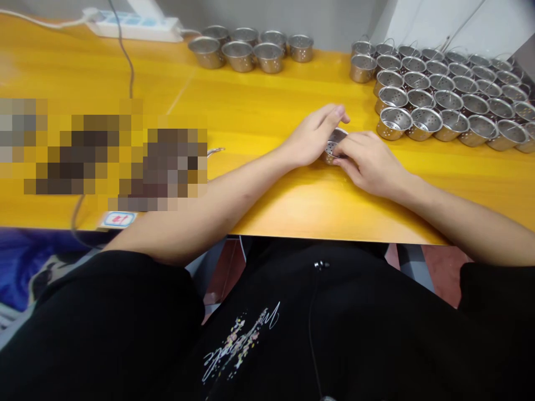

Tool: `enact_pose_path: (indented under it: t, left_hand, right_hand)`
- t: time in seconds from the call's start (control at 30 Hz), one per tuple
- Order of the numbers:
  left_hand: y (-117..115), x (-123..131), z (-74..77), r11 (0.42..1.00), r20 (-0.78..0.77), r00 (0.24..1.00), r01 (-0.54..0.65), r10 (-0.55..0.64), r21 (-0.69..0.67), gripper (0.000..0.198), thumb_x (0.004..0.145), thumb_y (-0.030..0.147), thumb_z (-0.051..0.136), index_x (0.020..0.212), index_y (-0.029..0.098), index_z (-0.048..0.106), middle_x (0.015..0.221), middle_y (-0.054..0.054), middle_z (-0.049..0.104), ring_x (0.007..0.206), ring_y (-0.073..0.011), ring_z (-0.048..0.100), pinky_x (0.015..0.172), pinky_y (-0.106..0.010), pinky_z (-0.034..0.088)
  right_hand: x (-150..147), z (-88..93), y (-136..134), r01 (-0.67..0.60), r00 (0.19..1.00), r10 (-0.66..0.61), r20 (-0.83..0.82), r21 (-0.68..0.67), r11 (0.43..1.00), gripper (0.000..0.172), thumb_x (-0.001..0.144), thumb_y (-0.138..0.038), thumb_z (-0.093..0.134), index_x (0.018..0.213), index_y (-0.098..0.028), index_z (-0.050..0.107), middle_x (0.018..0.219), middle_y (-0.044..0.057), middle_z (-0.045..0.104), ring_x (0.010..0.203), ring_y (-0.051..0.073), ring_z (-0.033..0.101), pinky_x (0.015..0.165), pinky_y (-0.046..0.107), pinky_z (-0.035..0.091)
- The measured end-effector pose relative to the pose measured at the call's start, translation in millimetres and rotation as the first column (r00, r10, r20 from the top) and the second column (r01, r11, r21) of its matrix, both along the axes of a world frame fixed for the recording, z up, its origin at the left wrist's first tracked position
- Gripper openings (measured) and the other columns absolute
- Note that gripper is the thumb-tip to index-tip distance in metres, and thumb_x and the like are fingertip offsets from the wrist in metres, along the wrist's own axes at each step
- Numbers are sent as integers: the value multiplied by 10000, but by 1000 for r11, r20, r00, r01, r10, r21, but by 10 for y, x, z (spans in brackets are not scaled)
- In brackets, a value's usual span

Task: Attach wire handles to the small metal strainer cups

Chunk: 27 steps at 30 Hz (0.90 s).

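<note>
Perforated cup [330, 148] sits between the two hands, over the middle of the desk [284, 206]. Its right side is hidden by the right hand [368, 167], whose thumb and forefinger are pinched on the wall near the rim, a fingertip inside. The left hand [315, 133] lies against the cup's left side, one digit stretched past the far rim; its other fingers are mostly out of sight, so I cannot tell whether they grip. Whether the cup's base touches the desk is unclear too.

Coarse blocks mask the things toward the desk's left end; a thin metal tip [216, 151] pokes out of them. Handled cups [453, 100] crowd the far right of the desk, overlapping, their outermost ones cut off by the view.

Yellow surface shows from the hands to the front edge, and back to seven cups [268, 58] along the far edge. Room is tighter between the right hand and the handled cups.
</note>
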<state>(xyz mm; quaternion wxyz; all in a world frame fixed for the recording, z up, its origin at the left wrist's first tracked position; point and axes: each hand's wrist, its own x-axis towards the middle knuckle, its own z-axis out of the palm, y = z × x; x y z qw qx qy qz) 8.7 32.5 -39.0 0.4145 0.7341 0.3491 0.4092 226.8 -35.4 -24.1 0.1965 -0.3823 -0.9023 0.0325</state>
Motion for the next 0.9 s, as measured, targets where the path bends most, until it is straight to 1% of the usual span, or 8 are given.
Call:
enact_pose_path:
  t: [0.07, 0.13, 0.2, 0.3, 0.5, 0.57, 0.73, 0.9]
  left_hand:
    - [9, 1, 4, 1000, -3, 1000, -15, 15, 4, 750, 1223, 948, 483, 1192, 259, 777, 1223, -127, 838, 1353, -362, 786, 1174, -503, 645]
    - [11, 3, 15, 1000, -3, 1000, -27, 27, 14, 747, 1218, 957, 498, 1175, 262, 769, 1202, -121, 840, 1370, -363, 781, 1183, -500, 641]
    - [9, 1, 25, 999, 3, 1000, -29, 29, 22, 739, 1220, 954, 503, 1168, 265, 764, 1188, -116, 841, 1373, -361, 780, 1187, -500, 640]
    - [1, -4, 23, 1000, 7, 1000, -10, 10, 5, 739, 1221, 949, 504, 1191, 258, 765, 1222, -113, 845, 1349, -352, 795, 1180, -492, 649]
    - [-10, 0, -4, 999, 17, 999, 33, -33, -23, 654, 1243, 866, 527, 1233, 256, 763, 1339, -126, 848, 1338, -347, 800, 1203, -490, 648]
    - [-21, 8, 6, 999, 29, 999, 33, -32, -28, 649, 1251, 856, 522, 1222, 250, 753, 1333, -129, 841, 1349, -346, 798, 1188, -479, 652]
    - [-49, 25, 51, 999, 32, 999, 4, -3, -53, 592, 1265, 813, 574, 1182, 254, 748, 1189, -100, 828, 1341, -341, 789, 1165, -465, 643]
    - [-9, 42, 34, 999, 58, 998, 23, -22, -25, 485, 1294, 683, 621, 1147, 240, 754, 1226, -90, 817, 1373, -340, 769, 1284, -483, 576]
  right_hand:
    - [9, -11, 10, 5, 1000, -5, 8, -3, 1000, 316, 1233, -284, 565, 1341, -253, 860, 1293, 159, 894, 1281, 420, 772, 1209, 624, 531]
    - [6, -15, 6, 10, 1000, -10, 23, -2, 1000, 323, 1232, -272, 560, 1346, -254, 862, 1276, 156, 897, 1273, 421, 775, 1219, 629, 532]
    - [-6, -11, -10, 13, 999, -13, 39, -1, 1000, 346, 1232, -251, 545, 1360, -246, 866, 1335, 169, 899, 1300, 427, 780, 1225, 630, 537]
    - [-24, 4, -38, -3, 999, 2, 55, 1, 1000, 398, 1237, -228, 516, 1424, -228, 867, 1511, 196, 878, 1414, 436, 775, 1264, 642, 542]
    - [-32, -2, -61, -32, 998, 32, 45, 11, 999, 434, 1243, -213, 504, 1503, -222, 851, 1641, 191, 836, 1588, 432, 718, 1405, 741, 467]
    - [-29, -28, -52, -30, 999, 29, 30, 27, 999, 440, 1242, -219, 507, 1522, -233, 846, 1699, 195, 790, 1617, 432, 683, 1396, 733, 487]
    - [-26, -93, -19, -33, 999, 32, 15, 36, 999, 484, 1247, -225, 472, 1566, -269, 834, 1738, 183, 735, 1613, 442, 640, 1366, 734, 520]
    - [-30, -74, -16, -14, 1000, 14, 5, 46, 999, 478, 1258, -264, 481, 1568, -281, 845, 1813, 172, 686, 1668, 465, 597, 1371, 761, 501]
